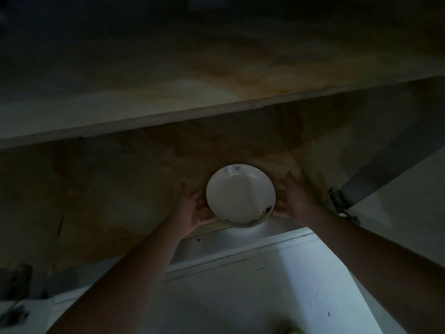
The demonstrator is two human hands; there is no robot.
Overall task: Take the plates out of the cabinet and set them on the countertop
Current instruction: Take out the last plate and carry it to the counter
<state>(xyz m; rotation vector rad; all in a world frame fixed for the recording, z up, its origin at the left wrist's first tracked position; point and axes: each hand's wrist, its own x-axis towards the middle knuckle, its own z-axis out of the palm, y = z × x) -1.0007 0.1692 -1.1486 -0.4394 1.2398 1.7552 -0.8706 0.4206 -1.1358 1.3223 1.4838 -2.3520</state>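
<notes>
A white round plate (240, 195) with dark lettering at its far rim and a dark pattern at its near rim lies at the front edge of a brownish cabinet shelf (120, 189). My left hand (192, 208) holds the plate's left edge, fingers curled under it. Its right edge is held by my right hand (292, 197), whose fingers also reach under the rim. Both forearms stretch up from the bottom of the view. The scene is dim.
A second shelf (168, 114) runs above the plate. The open cabinet door (385, 169) with a metal hinge (337, 198) stands at the right. Below the shelf lies the pale cabinet frame (240, 249). A dark hinge (16, 285) sits at the lower left.
</notes>
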